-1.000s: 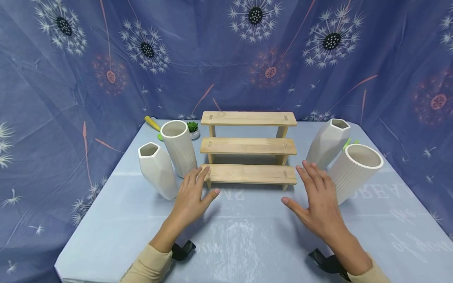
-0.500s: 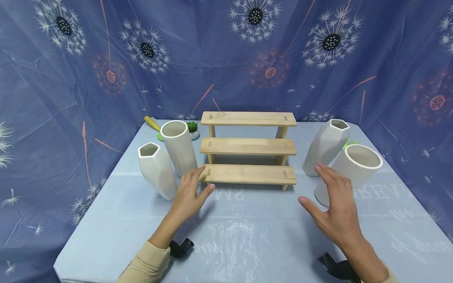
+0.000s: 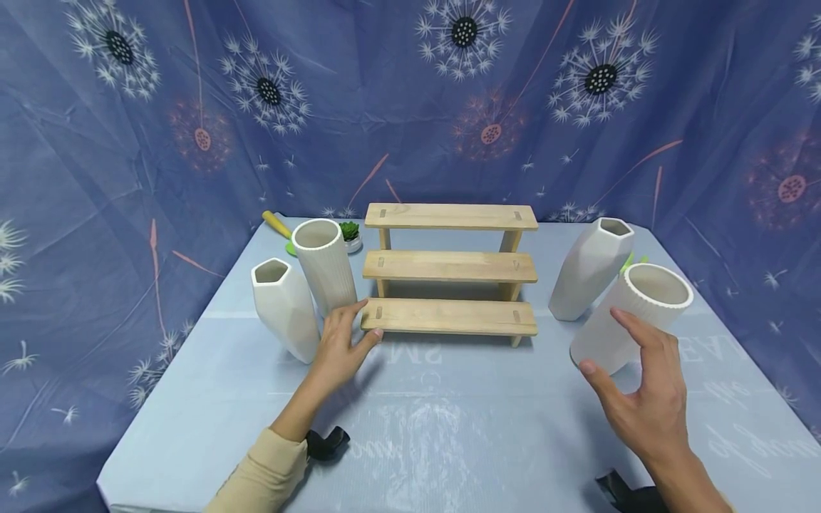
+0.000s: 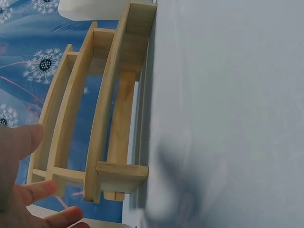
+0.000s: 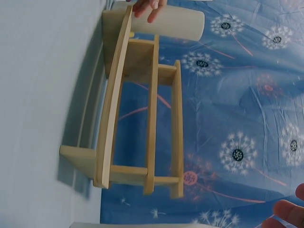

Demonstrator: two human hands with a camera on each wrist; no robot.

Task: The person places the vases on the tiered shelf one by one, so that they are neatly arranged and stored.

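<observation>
A three-step wooden stand [image 3: 449,266] is in the middle of the table in the head view. My left hand [image 3: 336,351] is at the left end of its lowest step, fingers relaxed; whether they touch the wood I cannot tell. Left of the stand are a white ribbed vase [image 3: 326,274] and a white faceted vase [image 3: 287,313]. My right hand [image 3: 654,395] is in front of another white ribbed vase [image 3: 606,335], thumb and fingers spread with nothing between them, partly covering it. Behind that vase stands a second faceted vase [image 3: 584,278].
A small potted succulent [image 3: 350,231] is at the back left, beside a tool with a yellow handle [image 3: 276,223] and a green end. Something bright green [image 3: 628,262] shows behind the right-hand vases. A blue dandelion-print curtain [image 3: 385,92] hangs behind the table.
My right hand has moved right and nearer to me, from beside the stand to in front of the right ribbed vase. My left hand has shifted slightly left and down. The stand and vases stay put.
</observation>
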